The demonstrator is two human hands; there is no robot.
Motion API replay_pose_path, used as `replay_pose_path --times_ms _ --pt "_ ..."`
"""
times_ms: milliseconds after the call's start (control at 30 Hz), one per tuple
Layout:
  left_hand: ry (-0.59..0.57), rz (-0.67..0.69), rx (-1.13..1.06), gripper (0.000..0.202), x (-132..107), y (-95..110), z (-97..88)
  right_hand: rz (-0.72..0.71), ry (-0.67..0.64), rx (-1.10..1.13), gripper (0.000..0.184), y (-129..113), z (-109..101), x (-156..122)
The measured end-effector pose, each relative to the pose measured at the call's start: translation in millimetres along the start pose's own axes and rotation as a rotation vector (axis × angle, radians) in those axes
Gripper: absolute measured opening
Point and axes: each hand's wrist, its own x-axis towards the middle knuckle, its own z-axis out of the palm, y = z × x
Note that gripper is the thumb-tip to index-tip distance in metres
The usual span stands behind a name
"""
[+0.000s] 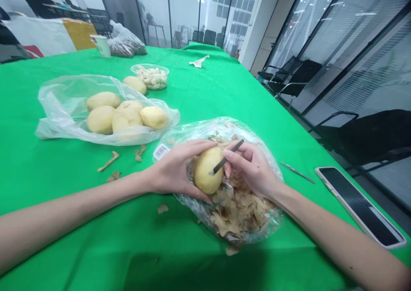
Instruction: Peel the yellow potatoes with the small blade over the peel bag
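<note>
My left hand point(180, 166) is wrapped round a peeled, pale yellow potato point(208, 171), thumb below and fingers above. Between the thumb and fingers of my right hand point(248, 166) is a thin dark blade-like tool point(228, 156); its lower end touches the potato's face. Both hands are over a clear plastic bag point(257, 139) spread on the table, with a heap of brown potato peelings point(242, 211) in it. Further left, several peeled potatoes point(126, 117) lie in a translucent plastic bag point(64, 111).
The table has a green cloth point(96, 239). A phone point(359, 205) and a thin metal tool point(298, 172) lie at the right. Behind the potatoes are a tub of pale pieces point(154, 77), a paper cup point(102, 46) and a filled bag point(126, 42). Loose peel scraps point(108, 160) lie left.
</note>
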Motion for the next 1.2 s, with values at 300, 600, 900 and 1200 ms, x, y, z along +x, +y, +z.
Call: replay_pose_path --times_ms 300,600,900,1200 --pt "-0.004 -0.005 0.029 0.101 -0.6 -0.7 0.5 -0.011 -0.026 -0.022 0.018 -0.8 0.2 -1.2" --pt "-0.013 0.01 0.049 0.104 -2.6 -1.6 1.5 0.003 -0.037 -0.039 0.021 0.1 0.5 -1.1" --pt "-0.013 -0.023 -0.005 0.101 0.2 -1.5 0.5 0.043 0.0 -0.003 0.025 -0.1 2.8 0.4" --pt "-0.02 -0.056 -0.057 0.099 0.5 -2.1 0.4 0.059 0.015 0.095 0.024 0.7 1.3 1.3"
